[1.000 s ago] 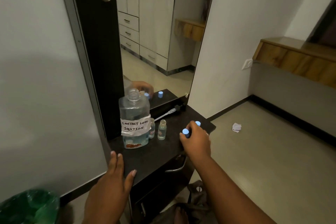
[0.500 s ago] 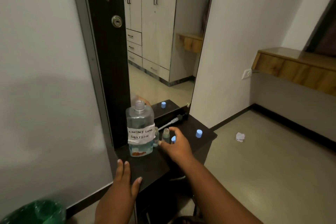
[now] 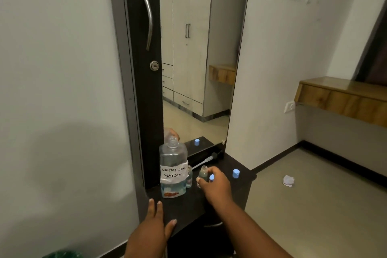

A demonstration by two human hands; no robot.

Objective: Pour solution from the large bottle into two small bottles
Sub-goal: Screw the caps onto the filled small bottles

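Note:
The large clear bottle, uncapped and labelled "contact lens solution", stands on the dark shelf with a little blue liquid at its bottom. Two small open bottles stand just right of it: one against the large bottle, the other beside my right hand. That hand holds a small blue cap between its fingers, touching the second small bottle. My left hand lies flat on the shelf's front edge, fingers apart. A second blue cap stands further right on the shelf.
A mirror rises behind the shelf, with a pump dispenser head lying at its foot. A dark door panel with a handle stands left of it. A crumpled tissue lies on the floor at right. Below left shows a green bin.
My right hand picked up one blue cap from the shelf's right side and carried it left to the small bottles. The camera tilted upward. My left hand stayed on the shelf edge.

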